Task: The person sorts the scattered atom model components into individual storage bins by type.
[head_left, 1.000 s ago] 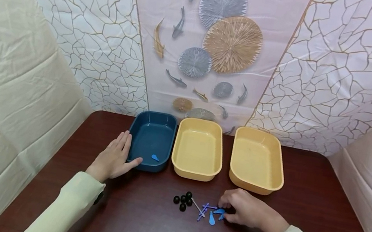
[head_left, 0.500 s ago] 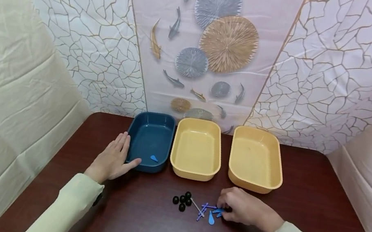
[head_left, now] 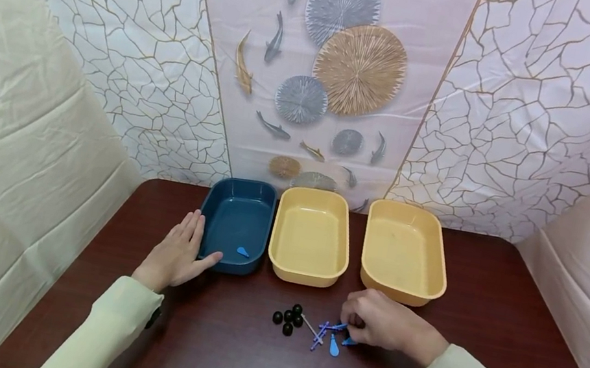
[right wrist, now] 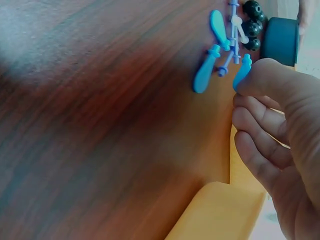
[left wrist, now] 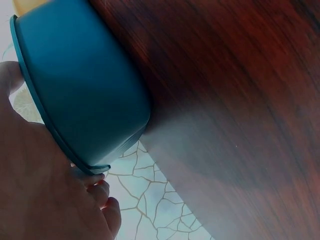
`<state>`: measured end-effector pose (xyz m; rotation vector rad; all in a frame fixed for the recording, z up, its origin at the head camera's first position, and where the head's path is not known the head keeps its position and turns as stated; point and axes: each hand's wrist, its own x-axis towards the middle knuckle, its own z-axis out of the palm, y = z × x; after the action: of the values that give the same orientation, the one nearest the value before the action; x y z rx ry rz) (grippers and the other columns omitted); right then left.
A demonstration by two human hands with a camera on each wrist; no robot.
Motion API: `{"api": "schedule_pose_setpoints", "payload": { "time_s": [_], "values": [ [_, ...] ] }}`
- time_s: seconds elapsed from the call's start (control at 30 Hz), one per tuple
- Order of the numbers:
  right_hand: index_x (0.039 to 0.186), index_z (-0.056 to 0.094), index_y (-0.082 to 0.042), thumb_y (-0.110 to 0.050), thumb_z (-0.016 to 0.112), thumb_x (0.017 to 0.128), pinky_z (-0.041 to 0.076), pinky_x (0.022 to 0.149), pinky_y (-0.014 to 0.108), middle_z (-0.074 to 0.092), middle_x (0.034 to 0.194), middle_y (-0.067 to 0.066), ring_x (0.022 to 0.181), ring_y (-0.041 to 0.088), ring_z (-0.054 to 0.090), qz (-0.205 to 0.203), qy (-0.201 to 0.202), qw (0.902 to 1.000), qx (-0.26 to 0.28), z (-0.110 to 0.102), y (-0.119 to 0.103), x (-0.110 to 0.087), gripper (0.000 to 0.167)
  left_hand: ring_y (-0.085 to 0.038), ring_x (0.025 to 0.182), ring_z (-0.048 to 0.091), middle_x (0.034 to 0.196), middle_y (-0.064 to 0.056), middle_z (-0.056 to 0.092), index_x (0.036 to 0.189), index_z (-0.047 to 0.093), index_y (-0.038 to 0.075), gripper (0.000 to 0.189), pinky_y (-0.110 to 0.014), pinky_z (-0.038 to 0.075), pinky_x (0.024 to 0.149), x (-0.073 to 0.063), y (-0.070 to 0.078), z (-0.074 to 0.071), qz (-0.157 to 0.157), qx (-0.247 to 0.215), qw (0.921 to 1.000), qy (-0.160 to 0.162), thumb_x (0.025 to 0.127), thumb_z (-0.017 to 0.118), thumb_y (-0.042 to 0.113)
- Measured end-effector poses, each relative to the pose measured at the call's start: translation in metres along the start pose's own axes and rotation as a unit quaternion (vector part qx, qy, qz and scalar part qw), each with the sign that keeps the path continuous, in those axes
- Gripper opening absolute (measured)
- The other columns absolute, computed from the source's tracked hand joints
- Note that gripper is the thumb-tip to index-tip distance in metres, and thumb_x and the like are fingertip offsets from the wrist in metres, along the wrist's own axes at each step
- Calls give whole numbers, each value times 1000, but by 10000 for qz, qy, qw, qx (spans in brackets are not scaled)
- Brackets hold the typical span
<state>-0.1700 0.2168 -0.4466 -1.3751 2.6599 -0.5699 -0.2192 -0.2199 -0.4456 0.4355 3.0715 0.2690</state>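
My right hand [head_left: 389, 322] pinches a small blue teardrop-shaped plastic piece [right wrist: 242, 72] between thumb and forefinger, low over the table. Two similar blue pieces [right wrist: 206, 70] lie beside it. Close by are purple sticks [head_left: 319, 337] and a pale stick [head_left: 310, 327], crossing one another. Black beads [head_left: 290, 317] sit in a cluster to their left. My left hand [head_left: 172, 254] rests on the near left corner of the dark blue tray [head_left: 236, 216], fingers straight along its side and thumb at the front rim. One blue piece [head_left: 243, 252] lies inside this tray.
Two yellow trays, a middle one [head_left: 312, 233] and a right one [head_left: 404, 249], stand in a row with the blue tray at the back of the dark wooden table [head_left: 229, 356]. Patterned cloth [head_left: 338, 139] hangs right behind them.
My right hand has drawn its fingers together on a blue piece and shifted slightly left and up, turning the piece. My left hand stays at the blue tray.
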Motion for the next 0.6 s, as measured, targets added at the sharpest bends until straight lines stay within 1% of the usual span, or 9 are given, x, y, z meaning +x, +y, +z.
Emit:
{"api": "schedule_pose_setpoints", "payload": {
  "time_s": [0.1,0.3,0.6],
  "values": [
    [81,74,-14,-2,78,81,46,59,9,63,78,-9,68,-4,55,-36,59,10000,-38,-4,0,2,13,-50,161,17,174,-28,16,164,17,-9,97,-63,25,130,-1,0,-1,14,-14,10000,21,104,48,60],
    [82,75,-15,-2,78,84,47,60,11,64,79,-8,69,-1,57,34,-40,9999,-141,-17,-2,8,13,-50,161,18,174,-29,17,164,17,-9,97,-64,25,129,0,0,-1,22,3,10000,30,104,48,59],
    [81,73,-18,-3,78,84,49,62,13,64,76,-9,69,-1,57,102,11,9997,-220,-39,-7,23,16,-50,162,17,175,-28,15,165,16,-9,98,-63,24,130,0,-1,0,17,-2,10000,-4,104,48,60]
  ]
}}
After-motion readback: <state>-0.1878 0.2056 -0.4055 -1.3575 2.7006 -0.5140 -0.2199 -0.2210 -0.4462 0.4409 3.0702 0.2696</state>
